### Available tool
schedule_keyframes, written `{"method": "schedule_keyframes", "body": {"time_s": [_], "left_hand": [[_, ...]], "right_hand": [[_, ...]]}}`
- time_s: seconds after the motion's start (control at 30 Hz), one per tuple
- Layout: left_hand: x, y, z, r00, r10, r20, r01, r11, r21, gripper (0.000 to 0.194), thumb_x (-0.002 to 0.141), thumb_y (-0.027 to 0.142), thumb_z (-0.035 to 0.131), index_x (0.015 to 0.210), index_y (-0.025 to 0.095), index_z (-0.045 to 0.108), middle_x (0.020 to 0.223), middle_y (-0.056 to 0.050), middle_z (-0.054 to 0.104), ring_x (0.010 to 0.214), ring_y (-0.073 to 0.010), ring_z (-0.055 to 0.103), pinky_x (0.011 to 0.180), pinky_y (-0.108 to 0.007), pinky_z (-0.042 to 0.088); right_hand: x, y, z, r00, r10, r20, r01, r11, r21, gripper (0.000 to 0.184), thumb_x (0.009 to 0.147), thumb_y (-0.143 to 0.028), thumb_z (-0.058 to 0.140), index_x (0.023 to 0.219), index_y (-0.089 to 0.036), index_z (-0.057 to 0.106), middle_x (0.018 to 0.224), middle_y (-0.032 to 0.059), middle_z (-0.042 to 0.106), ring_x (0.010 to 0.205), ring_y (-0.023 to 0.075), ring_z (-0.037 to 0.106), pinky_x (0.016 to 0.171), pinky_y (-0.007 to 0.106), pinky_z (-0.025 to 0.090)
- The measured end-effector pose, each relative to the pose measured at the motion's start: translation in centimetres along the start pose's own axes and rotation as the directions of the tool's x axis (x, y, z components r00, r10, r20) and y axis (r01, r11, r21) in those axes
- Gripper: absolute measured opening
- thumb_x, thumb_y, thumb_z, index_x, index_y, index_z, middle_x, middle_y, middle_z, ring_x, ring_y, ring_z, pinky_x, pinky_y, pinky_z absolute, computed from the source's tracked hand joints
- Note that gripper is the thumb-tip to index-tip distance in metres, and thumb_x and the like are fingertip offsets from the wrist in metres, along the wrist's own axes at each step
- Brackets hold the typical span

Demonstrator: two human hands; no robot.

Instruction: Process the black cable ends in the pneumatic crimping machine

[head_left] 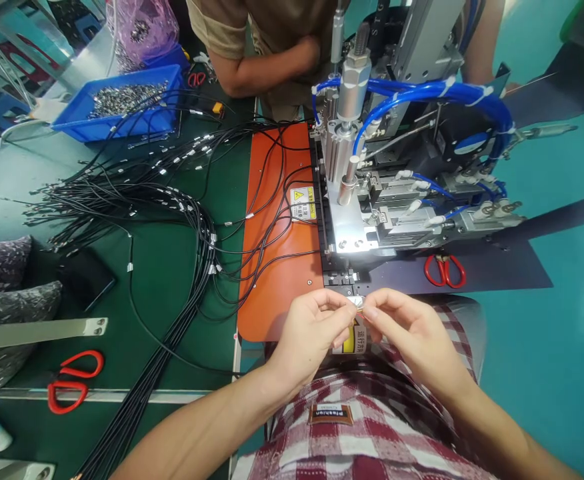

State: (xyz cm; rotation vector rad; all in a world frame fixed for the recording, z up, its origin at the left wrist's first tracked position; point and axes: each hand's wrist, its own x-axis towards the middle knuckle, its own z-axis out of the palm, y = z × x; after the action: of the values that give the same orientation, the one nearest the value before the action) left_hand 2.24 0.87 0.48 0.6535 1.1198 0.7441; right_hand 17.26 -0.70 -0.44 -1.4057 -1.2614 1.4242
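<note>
My left hand (315,333) and my right hand (409,333) meet in front of my body, the fingers of each closed in a pinch. Between their fingertips is a small silver-white piece (356,302), mostly covered, so its exact kind is hard to make out. Just beyond the fingertips stands the front of a metal machine (347,223) with pneumatic cylinders and a bright glare at its base. To the left of my hands is an orange plate (277,320) crossed by several black cables (267,240).
A thick bundle of black cables (202,247) with white tags lies on the green mat. Red-handled scissors (75,383) are at left; another red-handled pair (445,272) is right. A blue bin (122,127) holds small metal parts. Across the table stands a person (267,60).
</note>
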Motion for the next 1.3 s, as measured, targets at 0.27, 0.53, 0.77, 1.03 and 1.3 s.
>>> {"method": "schedule_keyframes", "body": {"time_s": [0.27, 0.53, 0.77, 1.03, 1.3], "left_hand": [[0.10, -0.09, -0.16, 1.000, 0.021, 0.019, -0.021, 1.000, 0.013, 0.016, 0.078, 0.025, 0.066, 0.073, 0.013, 0.056, 0.046, 0.008, 0.041, 0.042, -0.0037, 0.032, 0.042, -0.018, 0.021], [0.08, -0.36, -0.49, 0.998, 0.037, 0.058, -0.039, 0.999, 0.026, 0.019, 0.080, 0.028, 0.066, 0.076, 0.012, 0.056, 0.050, 0.008, 0.042, 0.043, -0.0033, 0.032, 0.043, -0.017, 0.023], [0.00, -0.15, -0.46, 1.000, 0.023, 0.020, -0.025, 0.992, 0.123, 0.022, 0.077, 0.030, 0.068, 0.075, 0.012, 0.057, 0.049, 0.007, 0.045, 0.044, -0.0041, 0.036, 0.043, -0.017, 0.027], [0.14, -0.07, -0.33, 0.997, 0.057, 0.053, -0.063, 0.991, 0.117, 0.018, 0.082, 0.029, 0.065, 0.079, 0.014, 0.054, 0.051, 0.009, 0.038, 0.039, -0.0024, 0.030, 0.038, -0.015, 0.020], [0.54, -0.49, -0.37, 0.931, 0.356, 0.081, -0.364, 0.922, 0.132, 0.015, 0.077, 0.024, 0.069, 0.075, 0.012, 0.063, 0.083, -0.003, 0.054, 0.071, -0.0093, 0.052, 0.060, -0.019, 0.042]], "right_hand": [[-0.25, 0.21, -0.36, 0.997, -0.015, -0.077, 0.002, 0.987, -0.164, 0.018, 0.082, -0.035, 0.065, 0.086, -0.018, 0.069, 0.065, 0.0012, 0.064, 0.056, 0.0151, 0.055, 0.053, 0.026, 0.045], [0.10, 0.10, -0.14, 0.995, 0.055, -0.085, -0.058, 0.998, -0.040, 0.019, 0.080, -0.037, 0.068, 0.079, -0.019, 0.071, 0.071, 0.0032, 0.068, 0.057, 0.0150, 0.057, 0.052, 0.025, 0.046], [0.53, -0.17, -0.50, 0.982, 0.187, 0.018, -0.187, 0.980, 0.063, 0.023, 0.079, -0.039, 0.069, 0.075, -0.017, 0.067, 0.063, 0.0001, 0.060, 0.054, 0.0117, 0.050, 0.050, 0.023, 0.041], [0.42, 0.41, -0.13, 0.995, 0.097, 0.027, -0.099, 0.989, 0.109, 0.024, 0.084, -0.038, 0.063, 0.074, -0.017, 0.059, 0.064, -0.0030, 0.048, 0.055, 0.0097, 0.038, 0.048, 0.022, 0.031], [0.52, 0.30, -0.38, 0.985, 0.136, 0.110, -0.155, 0.971, 0.183, 0.029, 0.085, -0.042, 0.060, 0.073, -0.017, 0.054, 0.057, -0.0058, 0.039, 0.051, 0.0089, 0.031, 0.045, 0.022, 0.026]]}}
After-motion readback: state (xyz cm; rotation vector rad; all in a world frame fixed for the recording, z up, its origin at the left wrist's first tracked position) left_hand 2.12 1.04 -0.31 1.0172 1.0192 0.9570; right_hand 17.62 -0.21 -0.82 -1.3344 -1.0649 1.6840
